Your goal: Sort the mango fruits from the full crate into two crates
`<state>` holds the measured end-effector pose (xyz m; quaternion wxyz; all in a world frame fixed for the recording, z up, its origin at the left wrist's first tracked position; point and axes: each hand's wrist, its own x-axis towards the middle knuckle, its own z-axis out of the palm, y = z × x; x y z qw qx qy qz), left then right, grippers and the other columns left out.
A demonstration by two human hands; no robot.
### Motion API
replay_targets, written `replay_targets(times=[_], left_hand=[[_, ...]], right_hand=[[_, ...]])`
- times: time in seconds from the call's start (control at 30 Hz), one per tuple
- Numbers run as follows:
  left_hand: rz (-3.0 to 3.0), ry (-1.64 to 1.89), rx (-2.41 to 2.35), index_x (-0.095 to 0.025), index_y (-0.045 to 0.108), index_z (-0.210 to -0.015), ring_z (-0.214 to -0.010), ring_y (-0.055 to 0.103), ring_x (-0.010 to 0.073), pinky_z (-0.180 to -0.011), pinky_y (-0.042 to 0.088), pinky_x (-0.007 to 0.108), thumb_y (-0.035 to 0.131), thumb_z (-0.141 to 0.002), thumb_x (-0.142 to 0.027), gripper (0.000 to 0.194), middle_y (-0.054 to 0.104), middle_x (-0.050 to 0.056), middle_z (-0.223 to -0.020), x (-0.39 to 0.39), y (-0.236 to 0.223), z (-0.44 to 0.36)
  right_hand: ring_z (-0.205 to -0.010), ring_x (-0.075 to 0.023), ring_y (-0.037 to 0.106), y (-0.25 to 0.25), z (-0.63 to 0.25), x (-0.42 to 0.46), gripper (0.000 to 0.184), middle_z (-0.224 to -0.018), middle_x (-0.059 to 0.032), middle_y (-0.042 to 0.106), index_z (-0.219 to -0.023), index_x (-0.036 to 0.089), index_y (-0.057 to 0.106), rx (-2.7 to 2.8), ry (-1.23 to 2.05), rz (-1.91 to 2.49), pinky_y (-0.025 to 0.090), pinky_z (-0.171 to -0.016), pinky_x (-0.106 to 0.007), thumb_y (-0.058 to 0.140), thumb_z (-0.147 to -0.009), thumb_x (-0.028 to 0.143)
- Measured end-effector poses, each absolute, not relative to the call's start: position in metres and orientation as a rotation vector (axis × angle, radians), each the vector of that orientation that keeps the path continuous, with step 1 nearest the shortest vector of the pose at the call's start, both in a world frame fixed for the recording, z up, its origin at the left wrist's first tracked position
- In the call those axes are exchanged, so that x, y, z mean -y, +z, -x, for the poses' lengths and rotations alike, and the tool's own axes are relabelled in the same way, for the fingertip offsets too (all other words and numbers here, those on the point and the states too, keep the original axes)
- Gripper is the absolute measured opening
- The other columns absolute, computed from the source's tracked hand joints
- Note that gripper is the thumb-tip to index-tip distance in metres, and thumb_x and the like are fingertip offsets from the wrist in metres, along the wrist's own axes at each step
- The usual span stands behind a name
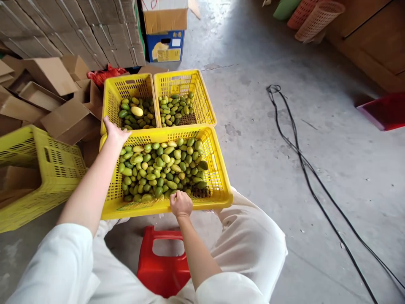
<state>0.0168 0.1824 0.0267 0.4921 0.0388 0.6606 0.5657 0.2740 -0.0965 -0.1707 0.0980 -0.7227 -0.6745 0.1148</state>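
Your right hand (181, 203) is curled over the near rim of the front yellow crate (224, 179), which holds green and yellowish oval fruit (158, 169) between your knees and the two rear crates. Your left hand (116, 134) lies at its far left corner, thumb out; you can't tell whether those fingers grip the rim. A red plastic stool (163, 270) stands below, between your legs.
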Motion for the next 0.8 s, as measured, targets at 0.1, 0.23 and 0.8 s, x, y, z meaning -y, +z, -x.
replay_targets(times=[0.1, 0.23, 0.8], left_hand=[[-0.244, 1.171, -1.853, -0.026, 0.027, -0.188, -0.18, 0.036, 0.0257, -0.139, 0.045, 0.052, 0.039, -0.111, -0.061, 0.085, 0.034, 0.014, -0.195, -0.154, -0.01, -0.01], [-0.378, 0.911, -2.047, -0.021, 0.046, -0.176, -0.179, 0.038, 0.0267, -0.143, 0.037, 0.05, 0.032, -0.116, -0.051, 0.069, 0.044, 0.018, -0.19, -0.081, -0.074, -0.005], [-1.644, -0.291, -2.029, -0.011, 0.077, -0.137, -0.155, 0.059, 0.046, -0.135, 0.037, 0.067, 0.055, -0.09, -0.007, 0.052, 0.07, 0.033, -0.15, -0.027, -0.209, 0.05]], right_hand=[[-0.077, -0.0217, 0.064, -0.171, -0.274, 0.097, 0.024, -0.075, -0.0066, 0.072, -0.074, 0.023, 0.068, 1.996, 0.344, 2.146, 0.035, -0.069, -0.033, 0.064, -0.097, 0.017], [-0.078, -0.0226, 0.065, -0.169, -0.275, 0.098, 0.025, -0.076, -0.007, 0.072, -0.075, 0.023, 0.067, 2.007, 0.362, 2.151, 0.036, -0.071, -0.034, 0.063, -0.099, 0.018], [-0.075, -0.0236, 0.057, -0.168, -0.291, 0.116, 0.027, -0.072, -0.0044, 0.062, -0.077, 0.027, 0.062, 2.147, 0.204, 1.859, 0.038, -0.075, -0.035, 0.057, -0.1, 0.012]])
